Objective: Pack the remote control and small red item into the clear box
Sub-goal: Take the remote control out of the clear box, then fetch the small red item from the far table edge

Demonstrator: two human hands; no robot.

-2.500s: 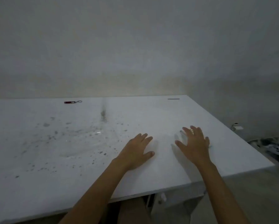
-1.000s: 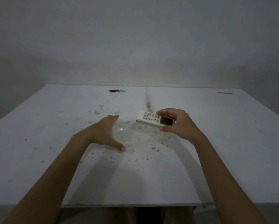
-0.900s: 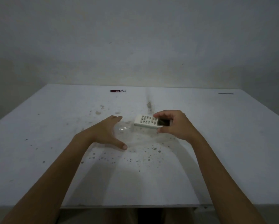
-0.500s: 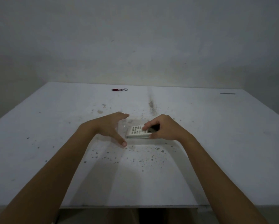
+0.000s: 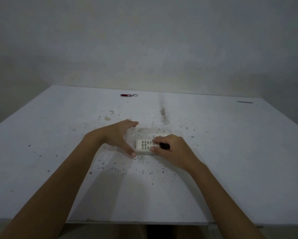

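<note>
Two hands meet at the clear box [image 5: 151, 133] in the middle of the stained white desk [image 5: 231, 152].
Right hand [image 5: 174, 150] pinches the white remote control [image 5: 145, 145] between thumb and fingers, keypad up, low inside the box (its clear walls are faint). Left hand [image 5: 120, 137] cups the box's left end, fingers spread and thumb at the near corner. Small red item [image 5: 125, 95], with a key ring, lies well apart near the far edge.
</note>
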